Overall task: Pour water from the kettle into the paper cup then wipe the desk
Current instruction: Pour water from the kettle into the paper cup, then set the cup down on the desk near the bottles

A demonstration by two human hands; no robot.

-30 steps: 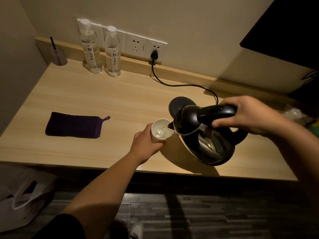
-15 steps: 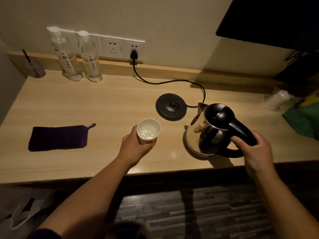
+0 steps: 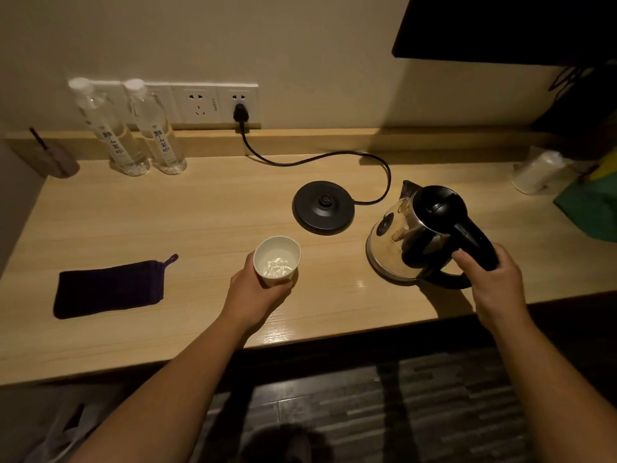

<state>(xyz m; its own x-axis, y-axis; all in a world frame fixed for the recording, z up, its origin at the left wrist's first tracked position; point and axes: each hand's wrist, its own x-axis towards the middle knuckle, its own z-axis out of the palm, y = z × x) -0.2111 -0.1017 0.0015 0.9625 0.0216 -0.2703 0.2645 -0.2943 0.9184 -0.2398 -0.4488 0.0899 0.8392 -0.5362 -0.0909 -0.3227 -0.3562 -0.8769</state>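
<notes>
- The left hand [image 3: 255, 292] is wrapping around the cup [image 3: 276, 265], fingers curled on its near side, holding it upright on the desk [image 3: 173, 222].
- The cup is sitting in front of the base [image 3: 323, 207], slightly to its left, and water is glinting inside it.
- The right hand [image 3: 493, 282] is closing around the black handle of the kettle [image 3: 420, 235], fingers folded over the grip.
- The kettle is standing upright on the desk to the right of the base, lid shut, spout pointing toward the wall.
- The cloth [image 3: 108, 289] is lying flat well to the left of the base, near the front edge, apart from both hands.
- The cord [image 3: 334, 158] is running from the base up to the socket [image 3: 237, 103].
- Two bottles [image 3: 133, 135] are standing behind and left of the base, against the wall.
</notes>
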